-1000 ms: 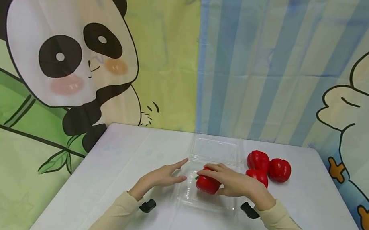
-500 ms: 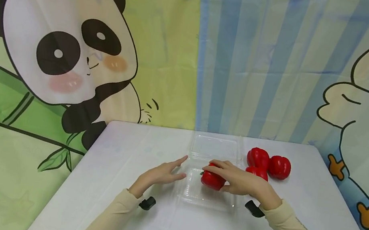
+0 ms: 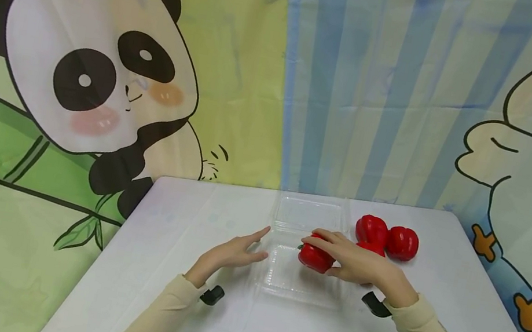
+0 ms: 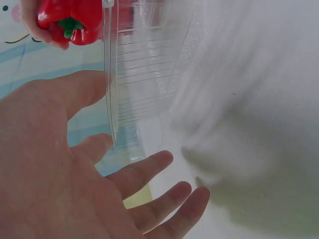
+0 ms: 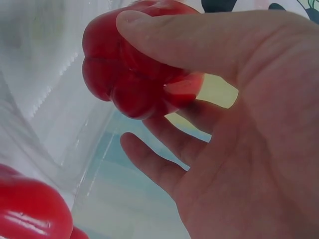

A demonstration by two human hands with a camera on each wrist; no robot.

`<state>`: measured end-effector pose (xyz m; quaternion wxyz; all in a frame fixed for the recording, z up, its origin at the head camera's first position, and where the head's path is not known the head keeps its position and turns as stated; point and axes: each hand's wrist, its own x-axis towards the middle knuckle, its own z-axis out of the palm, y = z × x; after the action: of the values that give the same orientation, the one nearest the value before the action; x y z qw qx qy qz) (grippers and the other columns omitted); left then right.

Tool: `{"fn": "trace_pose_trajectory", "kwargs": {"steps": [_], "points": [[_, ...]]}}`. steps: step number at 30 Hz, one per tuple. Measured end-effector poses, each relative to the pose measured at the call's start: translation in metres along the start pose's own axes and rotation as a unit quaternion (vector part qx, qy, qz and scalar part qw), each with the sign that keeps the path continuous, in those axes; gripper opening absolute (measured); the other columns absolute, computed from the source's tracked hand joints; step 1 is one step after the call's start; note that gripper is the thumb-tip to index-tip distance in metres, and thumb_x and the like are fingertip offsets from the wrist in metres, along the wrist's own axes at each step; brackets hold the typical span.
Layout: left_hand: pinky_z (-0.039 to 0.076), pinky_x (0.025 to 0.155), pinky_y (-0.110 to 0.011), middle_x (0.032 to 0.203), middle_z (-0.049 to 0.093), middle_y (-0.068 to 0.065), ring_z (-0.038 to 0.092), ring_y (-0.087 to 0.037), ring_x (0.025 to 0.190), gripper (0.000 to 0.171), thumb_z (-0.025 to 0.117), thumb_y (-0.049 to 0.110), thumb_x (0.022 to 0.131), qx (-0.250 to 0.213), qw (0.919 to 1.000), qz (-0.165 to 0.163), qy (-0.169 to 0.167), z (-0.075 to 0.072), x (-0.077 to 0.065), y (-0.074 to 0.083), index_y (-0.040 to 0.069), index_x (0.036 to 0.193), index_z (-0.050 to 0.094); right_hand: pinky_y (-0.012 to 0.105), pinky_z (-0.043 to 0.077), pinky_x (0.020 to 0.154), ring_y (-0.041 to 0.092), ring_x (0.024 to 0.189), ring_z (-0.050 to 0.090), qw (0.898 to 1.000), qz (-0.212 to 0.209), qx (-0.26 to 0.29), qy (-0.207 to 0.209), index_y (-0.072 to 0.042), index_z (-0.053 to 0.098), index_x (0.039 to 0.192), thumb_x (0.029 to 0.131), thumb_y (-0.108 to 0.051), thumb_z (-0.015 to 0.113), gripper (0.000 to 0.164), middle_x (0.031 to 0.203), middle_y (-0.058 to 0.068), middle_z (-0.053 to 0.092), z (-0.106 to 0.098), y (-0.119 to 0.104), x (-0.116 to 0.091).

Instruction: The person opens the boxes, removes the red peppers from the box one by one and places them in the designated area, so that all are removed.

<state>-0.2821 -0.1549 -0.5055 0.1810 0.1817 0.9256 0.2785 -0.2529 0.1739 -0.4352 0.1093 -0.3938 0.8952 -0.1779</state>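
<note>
My right hand holds a red bell pepper between thumb and fingers, above the clear plastic clamshell box. In the right wrist view the thumb lies across the held bell pepper, with fingers behind it. A green stem shows on it in the left wrist view. My left hand is at the box's left side, fingers spread and holding nothing. From the left wrist, the thumb and index finger overlap the rim of the box.
The box's lid lies folded back toward the rear of the white table. Right of the box sit more red bell peppers, one partly hidden behind my right hand. A printed curtain hangs behind the table's back edge.
My right hand has moved a little to the right with the bell pepper, which has also shifted slightly away from me. The left hand has stayed in place beside the box.
</note>
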Motion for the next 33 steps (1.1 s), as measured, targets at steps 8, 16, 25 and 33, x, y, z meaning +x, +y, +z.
{"fn": "trace_pose_trajectory", "kwargs": {"steps": [8, 16, 25, 33], "points": [[0.035, 0.115, -0.062, 0.154, 0.046, -0.018, 0.043, -0.041, 0.142, 0.073, 0.054, 0.049, 0.101, -0.001, 1.0, 0.003, -0.001, 0.0, 0.0, -0.001, 0.032, 0.162, 0.018, 0.05, 0.057, 0.095, 0.037, 0.142, 0.037, 0.999, 0.032, 0.003, 0.01, -0.024, 0.037, 0.155, 0.082, -0.013, 0.081, 0.087, 0.16, 0.012, 0.034, -0.001, 0.006, -0.01], [0.036, 0.114, -0.062, 0.154, 0.047, -0.017, 0.044, -0.041, 0.142, 0.074, 0.053, 0.052, 0.1, 0.004, 1.0, 0.008, 0.001, 0.0, 0.0, 0.0, 0.031, 0.162, 0.018, 0.054, 0.057, 0.094, 0.04, 0.141, 0.037, 0.999, 0.032, 0.008, 0.03, -0.022, 0.036, 0.155, 0.081, -0.012, 0.082, 0.088, 0.158, 0.015, 0.036, -0.004, 0.013, -0.02], [0.036, 0.113, -0.063, 0.153, 0.048, -0.018, 0.044, -0.043, 0.141, 0.072, 0.054, 0.046, 0.101, 0.002, 1.0, 0.003, 0.001, -0.001, -0.001, 0.001, 0.03, 0.162, 0.019, 0.054, 0.058, 0.09, 0.042, 0.137, 0.039, 0.999, 0.019, -0.005, 0.046, -0.018, 0.036, 0.155, 0.078, -0.013, 0.084, 0.091, 0.154, 0.017, 0.039, -0.006, 0.021, -0.03], [0.036, 0.114, -0.063, 0.153, 0.047, -0.017, 0.044, -0.042, 0.142, 0.073, 0.054, 0.049, 0.1, -0.002, 1.0, 0.005, 0.002, 0.0, -0.002, 0.001, 0.031, 0.162, 0.019, 0.056, 0.057, 0.09, 0.041, 0.14, 0.034, 0.998, 0.045, 0.01, 0.042, -0.019, 0.033, 0.156, 0.08, -0.015, 0.084, 0.092, 0.156, 0.014, 0.036, -0.01, 0.024, -0.037]]}}
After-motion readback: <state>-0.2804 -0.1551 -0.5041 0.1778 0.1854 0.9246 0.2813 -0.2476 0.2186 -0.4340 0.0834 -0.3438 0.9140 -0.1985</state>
